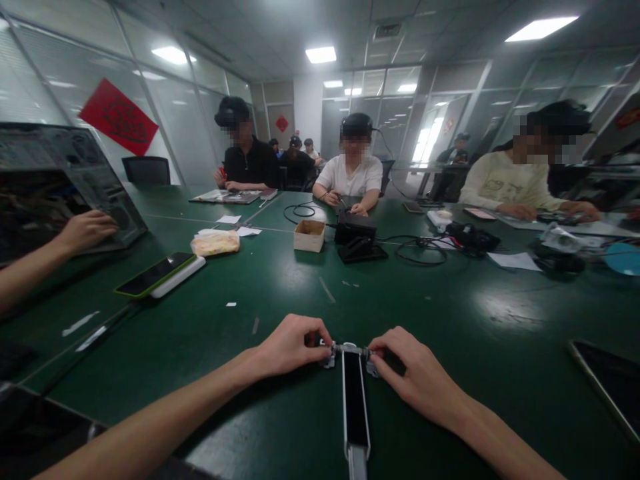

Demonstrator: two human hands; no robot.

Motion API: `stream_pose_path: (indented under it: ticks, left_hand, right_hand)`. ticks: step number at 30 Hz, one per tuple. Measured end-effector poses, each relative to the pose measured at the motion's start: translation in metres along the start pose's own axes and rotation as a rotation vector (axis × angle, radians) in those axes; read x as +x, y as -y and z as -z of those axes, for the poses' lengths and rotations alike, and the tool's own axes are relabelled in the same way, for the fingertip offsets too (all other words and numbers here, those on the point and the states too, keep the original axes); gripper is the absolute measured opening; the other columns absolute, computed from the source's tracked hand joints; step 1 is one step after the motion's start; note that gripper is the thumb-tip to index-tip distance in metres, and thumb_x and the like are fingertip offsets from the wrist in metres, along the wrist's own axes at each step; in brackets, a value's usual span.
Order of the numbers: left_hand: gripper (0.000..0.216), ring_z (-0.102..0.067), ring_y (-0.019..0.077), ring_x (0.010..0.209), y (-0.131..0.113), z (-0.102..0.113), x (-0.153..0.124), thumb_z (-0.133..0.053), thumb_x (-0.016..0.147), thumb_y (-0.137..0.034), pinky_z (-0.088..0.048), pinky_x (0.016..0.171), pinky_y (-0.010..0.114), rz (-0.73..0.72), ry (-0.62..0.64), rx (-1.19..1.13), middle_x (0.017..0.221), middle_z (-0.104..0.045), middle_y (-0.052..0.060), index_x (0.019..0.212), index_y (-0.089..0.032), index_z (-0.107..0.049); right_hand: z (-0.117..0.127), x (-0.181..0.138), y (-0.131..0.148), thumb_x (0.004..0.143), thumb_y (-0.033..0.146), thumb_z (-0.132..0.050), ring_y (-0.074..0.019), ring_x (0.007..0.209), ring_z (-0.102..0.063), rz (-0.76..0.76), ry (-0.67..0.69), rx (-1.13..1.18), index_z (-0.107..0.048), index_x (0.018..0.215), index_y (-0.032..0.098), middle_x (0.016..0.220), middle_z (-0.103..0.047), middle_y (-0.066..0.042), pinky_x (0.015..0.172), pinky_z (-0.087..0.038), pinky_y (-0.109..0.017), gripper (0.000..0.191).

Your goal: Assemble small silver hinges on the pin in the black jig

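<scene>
A long narrow piece [356, 400] with a black face and pale edges lies in front of me, pointing away from my body. Small grey metal fittings stick out on both sides of its far end. Thumb and fingers of my left hand [295, 343] pinch the left metal fitting [329, 360]. On the other side, my right hand [415, 367] has its fingertips closed on the right metal fitting [372, 367]. The fingertips partly cover both fittings, so their exact kind is not clear.
On the green table [270, 280] are a small open box [309, 237], a black stand [363, 250], a green-edged phone [155, 275] and a wrapped packet [216, 243]. Another phone [610, 380] lies at right. A co-worker's hand [90, 230] touches a computer case [113, 173] at left. Several people sit opposite.
</scene>
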State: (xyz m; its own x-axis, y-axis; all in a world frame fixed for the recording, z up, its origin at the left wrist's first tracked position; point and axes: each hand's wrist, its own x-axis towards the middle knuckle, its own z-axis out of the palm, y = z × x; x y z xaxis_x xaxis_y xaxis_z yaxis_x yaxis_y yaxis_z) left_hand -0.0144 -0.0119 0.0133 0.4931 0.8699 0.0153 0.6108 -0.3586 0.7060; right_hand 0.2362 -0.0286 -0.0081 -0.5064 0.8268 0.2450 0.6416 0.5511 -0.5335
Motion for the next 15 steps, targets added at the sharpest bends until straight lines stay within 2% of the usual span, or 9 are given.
stream_pose_path:
  ticks: [7,15]
  left_hand:
    - [0.015,-0.054,0.0100,0.059,-0.0005,0.0000,0.0004,-0.066,0.080,-0.030,-0.038,0.057,0.019,-0.005,0.013,0.010,0.067,-0.064,-0.002,0.084,-0.016,-0.069]
    - [0.013,-0.051,0.0087,0.054,-0.0025,-0.0002,0.0004,-0.067,0.078,-0.026,-0.038,0.055,0.019,0.002,-0.018,-0.010,0.061,-0.059,-0.005,0.086,-0.016,-0.068]
  right_hand:
    - [-0.0004,-0.0004,-0.0009,0.089,0.026,-0.049,-0.0194,0.078,-0.056,0.002,-0.013,0.012,-0.064,0.092,0.019,0.086,-0.062,-0.007,0.067,-0.048,-0.034,0.017]
    - [0.0023,0.0010,0.0030,0.089,0.022,-0.050,-0.0190,0.079,-0.055,-0.005,0.000,-0.007,-0.063,0.091,0.019,0.085,-0.061,-0.006,0.069,-0.047,-0.033,0.013]
